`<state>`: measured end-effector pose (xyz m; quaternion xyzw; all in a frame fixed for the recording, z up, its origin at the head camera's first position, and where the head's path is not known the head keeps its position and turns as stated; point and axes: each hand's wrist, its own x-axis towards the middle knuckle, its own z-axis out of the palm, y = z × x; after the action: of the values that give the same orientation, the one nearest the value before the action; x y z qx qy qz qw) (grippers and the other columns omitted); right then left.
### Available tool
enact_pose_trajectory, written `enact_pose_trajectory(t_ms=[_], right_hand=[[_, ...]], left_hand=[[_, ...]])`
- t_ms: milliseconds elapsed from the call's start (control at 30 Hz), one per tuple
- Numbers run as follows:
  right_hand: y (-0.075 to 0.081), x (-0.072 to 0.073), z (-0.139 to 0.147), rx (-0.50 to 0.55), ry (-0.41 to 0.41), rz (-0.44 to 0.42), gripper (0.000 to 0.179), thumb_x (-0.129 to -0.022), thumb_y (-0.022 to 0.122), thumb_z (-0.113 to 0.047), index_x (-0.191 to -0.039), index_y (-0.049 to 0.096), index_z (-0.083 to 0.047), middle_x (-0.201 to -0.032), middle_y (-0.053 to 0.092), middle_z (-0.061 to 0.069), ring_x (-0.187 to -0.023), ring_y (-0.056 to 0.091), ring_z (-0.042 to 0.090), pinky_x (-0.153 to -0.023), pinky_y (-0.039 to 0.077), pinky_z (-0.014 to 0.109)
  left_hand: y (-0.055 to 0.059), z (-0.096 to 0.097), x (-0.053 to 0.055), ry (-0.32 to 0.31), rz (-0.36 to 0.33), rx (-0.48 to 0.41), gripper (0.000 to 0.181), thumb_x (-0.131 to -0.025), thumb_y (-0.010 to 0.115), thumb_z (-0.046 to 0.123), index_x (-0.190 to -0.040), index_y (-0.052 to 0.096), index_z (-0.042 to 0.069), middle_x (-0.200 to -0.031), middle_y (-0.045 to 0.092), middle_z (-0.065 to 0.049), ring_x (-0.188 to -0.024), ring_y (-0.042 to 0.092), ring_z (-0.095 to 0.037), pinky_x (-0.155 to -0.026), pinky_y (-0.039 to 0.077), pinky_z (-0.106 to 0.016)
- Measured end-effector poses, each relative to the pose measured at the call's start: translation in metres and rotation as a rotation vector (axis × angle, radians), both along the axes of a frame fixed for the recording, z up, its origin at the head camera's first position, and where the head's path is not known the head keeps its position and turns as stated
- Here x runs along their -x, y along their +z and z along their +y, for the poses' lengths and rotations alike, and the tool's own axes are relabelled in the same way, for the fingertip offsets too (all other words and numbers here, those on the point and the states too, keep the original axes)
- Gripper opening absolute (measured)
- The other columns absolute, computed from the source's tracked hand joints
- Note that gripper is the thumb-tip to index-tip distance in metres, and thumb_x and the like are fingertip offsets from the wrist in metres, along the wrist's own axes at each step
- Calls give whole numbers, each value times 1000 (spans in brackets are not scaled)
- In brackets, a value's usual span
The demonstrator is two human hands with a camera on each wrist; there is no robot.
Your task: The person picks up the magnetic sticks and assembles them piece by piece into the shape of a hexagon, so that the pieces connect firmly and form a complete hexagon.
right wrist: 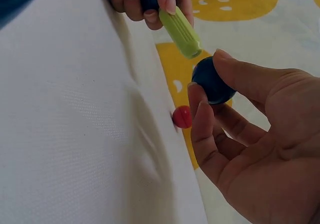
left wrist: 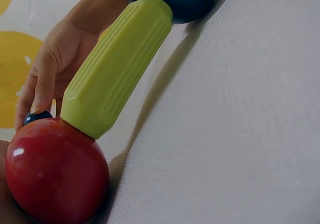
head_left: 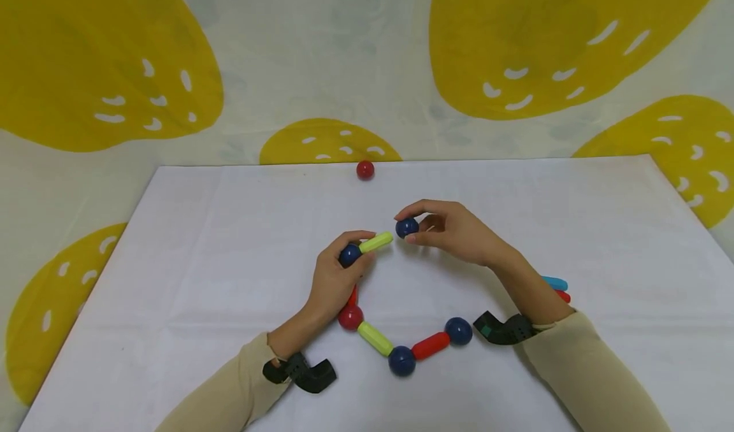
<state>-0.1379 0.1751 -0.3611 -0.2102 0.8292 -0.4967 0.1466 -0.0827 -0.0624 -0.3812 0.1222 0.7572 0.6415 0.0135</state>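
My left hand grips a dark blue ball of a ball-and-stick chain. From that ball a yellow-green stick points up and right, its far end free. Between thumb and fingertips, my right hand pinches a separate dark blue ball, held a small gap away from the stick's free end. Below the left hand the chain runs on through a red stick, partly hidden, a red ball, another yellow-green stick, a blue ball, a red stick and an end blue ball.
A loose red ball lies by the far edge of the white table. Behind the right forearm, a light blue stick and a red stick show partly. A cloth with yellow shapes stands beyond the table.
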Motion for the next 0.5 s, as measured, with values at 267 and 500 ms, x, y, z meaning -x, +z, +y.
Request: enact_pose_trajectory(t_ms=[267,500], right_hand=[[-2,1,-1,-11,37,22,35,-87,71,-15,-121,64,-14,-109,63,-1,-84,61,22,-68,51,32],[-3,1,-2,-4,51,9,38,-87,71,-13,-124,62,-13,-113,63,-1,-87,62,20,-71,53,33]], left_hand=[[0,0,0,9,-15,9,28,-91,63,2,-119,64,5,-98,54,-12,-73,53,-14,-67,45,-21],[0,1,1,2,-14,7,28,-90,63,2,-118,64,4,-93,54,-12,-66,52,-15,-64,44,-21]])
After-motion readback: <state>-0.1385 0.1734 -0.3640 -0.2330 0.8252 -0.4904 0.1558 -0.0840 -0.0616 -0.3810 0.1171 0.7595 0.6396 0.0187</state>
